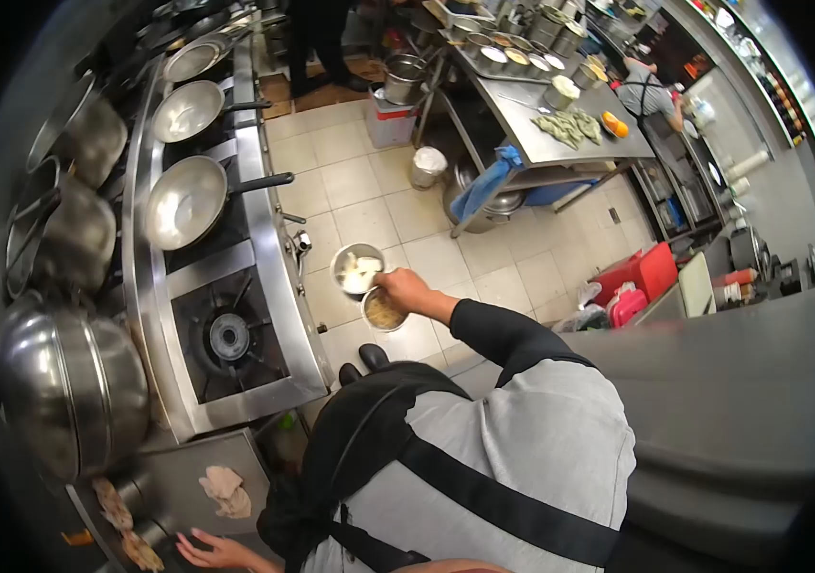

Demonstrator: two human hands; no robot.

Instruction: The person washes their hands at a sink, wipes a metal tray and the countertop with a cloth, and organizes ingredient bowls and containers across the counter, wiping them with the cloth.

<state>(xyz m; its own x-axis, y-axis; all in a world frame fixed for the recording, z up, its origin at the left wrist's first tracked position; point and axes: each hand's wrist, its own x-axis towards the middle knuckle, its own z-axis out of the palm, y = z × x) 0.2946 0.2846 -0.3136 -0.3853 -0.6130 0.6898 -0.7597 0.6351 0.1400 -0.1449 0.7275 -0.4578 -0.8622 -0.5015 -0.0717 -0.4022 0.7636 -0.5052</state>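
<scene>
My right hand [402, 290] is closed on the rims of two small round metal containers held over the floor. One container [337, 277] holds white chunks; the other container [368, 323] has brownish contents that I cannot make out. At the lower left my left hand [214, 552] is empty, with its fingers spread above the edge of a steel counter [178, 465]. A pale piece of raw meat [225, 490] lies on that counter near the left hand. More pieces of food [112, 503] sit along the counter's far left.
The steel stove [269, 344] stands at left, with an uncovered burner [229, 336] and frying pans [186, 202] whose handles stick out. A large domed metal pot [68, 387] is beside it. Ahead are a prep table [522, 105], a white bucket [428, 167] and other people.
</scene>
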